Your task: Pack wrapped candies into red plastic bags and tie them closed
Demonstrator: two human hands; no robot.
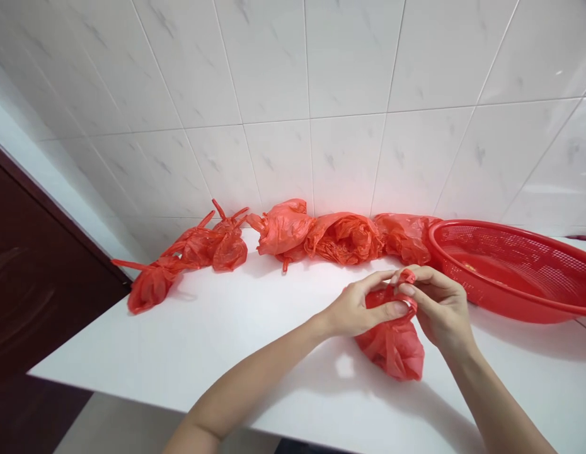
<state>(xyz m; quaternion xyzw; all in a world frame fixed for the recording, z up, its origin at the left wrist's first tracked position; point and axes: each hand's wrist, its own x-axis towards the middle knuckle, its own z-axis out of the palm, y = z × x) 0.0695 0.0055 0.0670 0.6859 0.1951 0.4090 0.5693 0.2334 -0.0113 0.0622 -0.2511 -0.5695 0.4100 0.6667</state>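
A bunched red plastic bag (394, 350) is between my two hands, over the front right part of the white table. My left hand (363, 309) pinches the bag's gathered neck from the left, its thumb lying across the twisted plastic. From the right, my right hand (437, 306) grips the top of the same bag, with a short loop of plastic poking up between the fingertips. The bag's full lower part hangs below both hands; what is inside it does not show.
Several more red plastic bags (283, 230) sit in a row along the tiled wall (274, 151), those at the left tied. A red perforated basket (515, 302) stands at the right on the white table (217, 347). A dark door (33, 302) is at far left.
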